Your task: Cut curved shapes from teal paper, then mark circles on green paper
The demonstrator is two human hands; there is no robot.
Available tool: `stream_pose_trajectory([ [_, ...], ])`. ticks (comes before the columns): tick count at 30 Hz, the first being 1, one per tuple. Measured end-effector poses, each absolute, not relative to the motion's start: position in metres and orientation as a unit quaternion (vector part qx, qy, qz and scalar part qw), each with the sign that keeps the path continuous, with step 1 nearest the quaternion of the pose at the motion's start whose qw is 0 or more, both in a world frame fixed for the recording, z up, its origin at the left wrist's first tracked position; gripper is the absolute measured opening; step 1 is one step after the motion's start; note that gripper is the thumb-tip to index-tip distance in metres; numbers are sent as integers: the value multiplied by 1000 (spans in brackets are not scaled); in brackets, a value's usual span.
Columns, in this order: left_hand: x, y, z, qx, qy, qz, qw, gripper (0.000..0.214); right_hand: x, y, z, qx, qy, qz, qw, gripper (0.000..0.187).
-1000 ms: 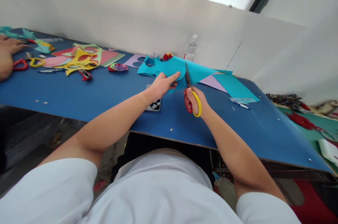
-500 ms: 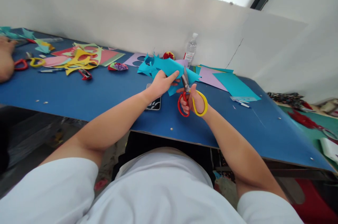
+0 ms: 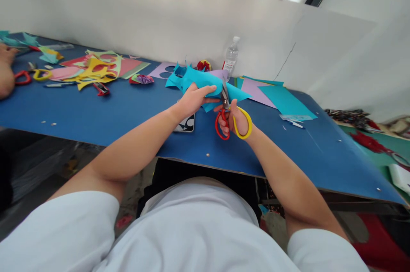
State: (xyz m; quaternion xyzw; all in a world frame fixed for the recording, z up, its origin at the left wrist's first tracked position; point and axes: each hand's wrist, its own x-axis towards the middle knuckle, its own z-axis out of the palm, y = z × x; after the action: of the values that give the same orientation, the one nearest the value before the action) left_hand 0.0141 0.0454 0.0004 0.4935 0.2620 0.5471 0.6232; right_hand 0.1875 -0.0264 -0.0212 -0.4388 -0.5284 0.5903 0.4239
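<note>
At twelve o'clock, over the blue tabletop, the left hand pinches a notched cyan paper sheet, thumb on top, while the right hand grips red-and-yellow-handled scissors, their loops spread apart. The blades reach the sheet at three o'clock from that thumb. A smooth edge likely calls for turning the paper into the blades, snipping near the pivot, and leaving the pinching hand clear.

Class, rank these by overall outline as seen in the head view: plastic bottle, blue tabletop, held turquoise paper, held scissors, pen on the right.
Largest to smallest:
1. Blue tabletop
2. Held turquoise paper
3. Held scissors
4. Plastic bottle
5. Pen on the right
</note>
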Motion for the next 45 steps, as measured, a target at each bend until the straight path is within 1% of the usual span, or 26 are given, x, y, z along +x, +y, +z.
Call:
stream_pose_trajectory([
  [4, 14, 46, -1, 515, 226, 548, 620, 51, 189, -23, -30, -420, -546, 574, 442, 98],
  [9, 13, 44, -1, 505, 229, 545, 629, 38, 189, -24, -35, -410, -566, 544, 465, 95],
  [11, 12, 43, 1, 508, 230, 540, 630, 41, 188, -24, -35, -413, -563, 541, 469, 94],
  [17, 11, 43, 1, 523, 226, 527, 631, 64, 187, -22, -38, -389, -572, 540, 480, 99],
  [19, 10, 45, -1, 528, 224, 526, 628, 66, 188, -21, -40, -383, -579, 533, 484, 100],
  [25, 5, 54, -10, 558, 214, 524, 607, 56, 187, -20, -44, -345, -608, 513, 497, 97],
  [28, 1, 62, -16, 580, 214, 536, 575, 50, 188, -19, -45, -324, -631, 493, 503, 95],
  [32, -3, 72, -24, 644, 184, 523, 527, 38, 191, -19, -44, -325, -657, 471, 490, 92],
  [35, -5, 76, -28, 679, 167, 510, 502, 39, 193, -20, -42, -328, -667, 458, 488, 92],
  [40, -5, 74, -26, 685, 165, 511, 492, 42, 195, -22, -40, -323, -686, 437, 484, 91],
  [45, -6, 72, -23, 680, 182, 530, 474, 37, 196, -22, -41, -327, -696, 416, 486, 88],
])
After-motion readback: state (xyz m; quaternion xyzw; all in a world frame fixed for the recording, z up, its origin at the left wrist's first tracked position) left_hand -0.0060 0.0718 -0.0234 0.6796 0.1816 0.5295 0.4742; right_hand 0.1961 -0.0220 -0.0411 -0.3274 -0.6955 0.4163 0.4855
